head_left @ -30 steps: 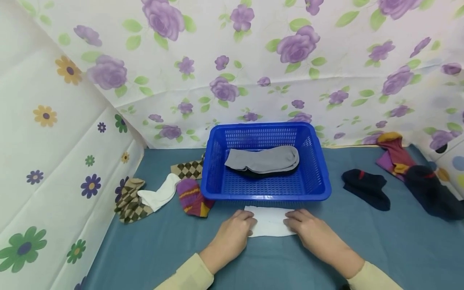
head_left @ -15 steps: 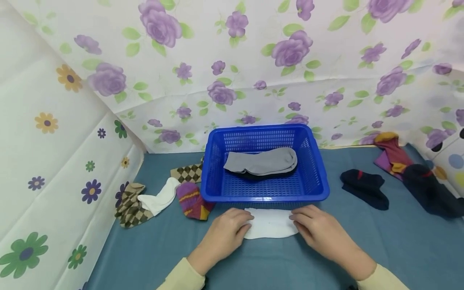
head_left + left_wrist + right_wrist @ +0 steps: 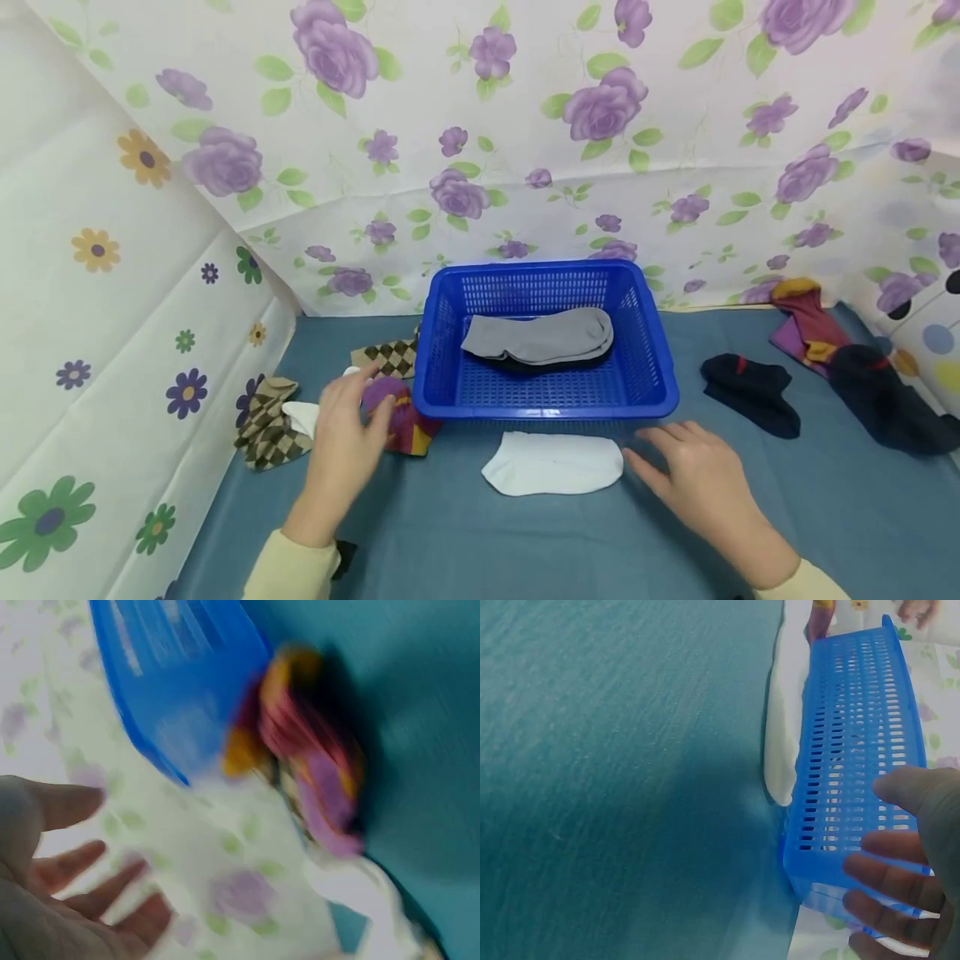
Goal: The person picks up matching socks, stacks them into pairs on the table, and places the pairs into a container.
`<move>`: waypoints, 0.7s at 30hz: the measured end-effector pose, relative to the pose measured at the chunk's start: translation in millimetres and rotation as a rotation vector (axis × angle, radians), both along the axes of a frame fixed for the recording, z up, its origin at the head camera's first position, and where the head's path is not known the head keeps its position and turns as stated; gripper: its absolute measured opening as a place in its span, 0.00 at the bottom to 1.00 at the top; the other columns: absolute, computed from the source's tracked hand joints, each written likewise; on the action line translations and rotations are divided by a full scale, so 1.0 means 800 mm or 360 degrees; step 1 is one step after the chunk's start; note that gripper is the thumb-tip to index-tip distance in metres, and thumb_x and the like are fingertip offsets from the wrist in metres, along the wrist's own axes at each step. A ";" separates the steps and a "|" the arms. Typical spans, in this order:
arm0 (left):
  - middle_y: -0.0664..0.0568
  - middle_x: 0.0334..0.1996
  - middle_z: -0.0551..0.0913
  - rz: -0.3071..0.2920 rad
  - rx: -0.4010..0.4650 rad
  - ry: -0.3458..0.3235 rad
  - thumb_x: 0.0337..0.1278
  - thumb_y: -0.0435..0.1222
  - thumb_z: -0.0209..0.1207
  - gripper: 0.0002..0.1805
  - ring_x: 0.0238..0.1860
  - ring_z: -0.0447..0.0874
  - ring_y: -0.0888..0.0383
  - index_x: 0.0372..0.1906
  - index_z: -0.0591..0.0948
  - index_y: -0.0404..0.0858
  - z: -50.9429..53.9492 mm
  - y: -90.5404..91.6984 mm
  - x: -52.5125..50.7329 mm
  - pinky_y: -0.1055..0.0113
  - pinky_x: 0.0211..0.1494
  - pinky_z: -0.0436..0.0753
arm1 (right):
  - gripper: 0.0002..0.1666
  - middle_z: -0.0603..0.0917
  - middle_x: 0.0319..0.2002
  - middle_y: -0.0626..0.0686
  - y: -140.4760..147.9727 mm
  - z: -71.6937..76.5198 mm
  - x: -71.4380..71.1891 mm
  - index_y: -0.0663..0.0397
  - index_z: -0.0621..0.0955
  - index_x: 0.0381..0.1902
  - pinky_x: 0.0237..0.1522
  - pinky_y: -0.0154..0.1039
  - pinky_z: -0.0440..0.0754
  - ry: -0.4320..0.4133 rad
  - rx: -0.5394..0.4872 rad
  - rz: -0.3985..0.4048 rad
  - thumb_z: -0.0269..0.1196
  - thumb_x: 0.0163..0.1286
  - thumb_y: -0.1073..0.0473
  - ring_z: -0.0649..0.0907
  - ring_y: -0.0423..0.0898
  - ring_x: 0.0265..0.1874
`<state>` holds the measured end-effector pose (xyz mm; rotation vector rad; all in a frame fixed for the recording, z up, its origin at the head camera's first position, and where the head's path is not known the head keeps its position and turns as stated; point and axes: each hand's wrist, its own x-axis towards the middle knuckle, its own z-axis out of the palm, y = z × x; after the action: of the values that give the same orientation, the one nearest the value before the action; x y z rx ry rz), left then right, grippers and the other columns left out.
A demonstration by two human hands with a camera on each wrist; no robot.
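A white sock [image 3: 553,464] lies flat in front of the blue basket [image 3: 546,412]. To its right my right hand [image 3: 699,475] hovers just off the toe end, fingers apart and holding nothing. My left hand [image 3: 347,446] is raised over the left side, near a second white sock [image 3: 301,416] that it partly hides and a purple, red and yellow striped sock [image 3: 410,421]. Nothing shows between the spread fingers [image 3: 124,892] in the left wrist view, which is blurred. Inside the basket a grey sock [image 3: 540,335] rests on something black [image 3: 517,365].
At the left lies a brown checkered sock [image 3: 273,429]; another checkered sock [image 3: 393,358] sits partly behind the basket. On the right are a dark sock with a red mark [image 3: 752,396], a second dark sock [image 3: 892,400] and a striped sock [image 3: 813,321]. Flowered sheets line the back and sides.
Both hands have let go of the white sock, which stays in front of the basket. The left hand has moved left toward the socks there; the right has drawn slightly right.
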<state>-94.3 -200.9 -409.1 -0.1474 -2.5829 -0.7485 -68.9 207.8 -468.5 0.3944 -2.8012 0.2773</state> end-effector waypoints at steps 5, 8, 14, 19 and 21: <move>0.27 0.66 0.56 0.0263 -0.0232 -0.0477 0.60 0.40 0.58 0.37 0.67 0.50 0.26 0.72 0.56 0.50 -0.026 -0.048 -0.026 0.28 0.56 0.60 | 0.24 0.85 0.36 0.51 -0.001 0.001 -0.001 0.47 0.85 0.36 0.36 0.53 0.77 -0.0084 0.0013 -0.0136 0.68 0.50 0.36 0.79 0.50 0.37; 0.23 0.67 0.49 0.0289 -0.0308 -0.0722 0.62 0.36 0.55 0.40 0.66 0.46 0.23 0.74 0.49 0.52 -0.044 -0.067 -0.042 0.27 0.52 0.63 | 0.25 0.84 0.38 0.52 -0.001 0.001 -0.002 0.47 0.85 0.35 0.38 0.53 0.76 -0.0110 0.0019 -0.0162 0.69 0.49 0.35 0.79 0.51 0.39; 0.21 0.66 0.48 0.0291 -0.0363 -0.1006 0.62 0.35 0.54 0.41 0.61 0.53 0.20 0.74 0.45 0.52 -0.065 -0.089 -0.067 0.30 0.49 0.68 | 0.25 0.83 0.39 0.53 -0.001 0.000 -0.003 0.47 0.85 0.35 0.39 0.56 0.75 -0.0172 0.0019 -0.0153 0.69 0.49 0.36 0.79 0.53 0.41; 0.22 0.63 0.57 0.0299 -0.0435 -0.1185 0.61 0.42 0.57 0.41 0.57 0.60 0.22 0.74 0.48 0.48 -0.069 -0.091 -0.079 0.33 0.51 0.67 | 0.23 0.84 0.40 0.52 -0.001 -0.001 -0.003 0.46 0.85 0.36 0.40 0.56 0.76 -0.0232 0.0030 -0.0158 0.68 0.51 0.36 0.79 0.52 0.41; 0.23 0.61 0.60 0.0301 -0.0449 -0.1213 0.61 0.43 0.57 0.40 0.58 0.60 0.23 0.73 0.52 0.45 -0.070 -0.092 -0.081 0.33 0.52 0.67 | 0.23 0.84 0.40 0.52 -0.001 -0.002 -0.003 0.46 0.85 0.36 0.40 0.56 0.77 -0.0232 0.0024 -0.0157 0.68 0.52 0.36 0.80 0.52 0.41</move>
<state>-159.0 -274.5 -465.1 0.3653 -3.3487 -0.4066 -71.2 207.1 -470.3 0.2470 -2.9560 0.2735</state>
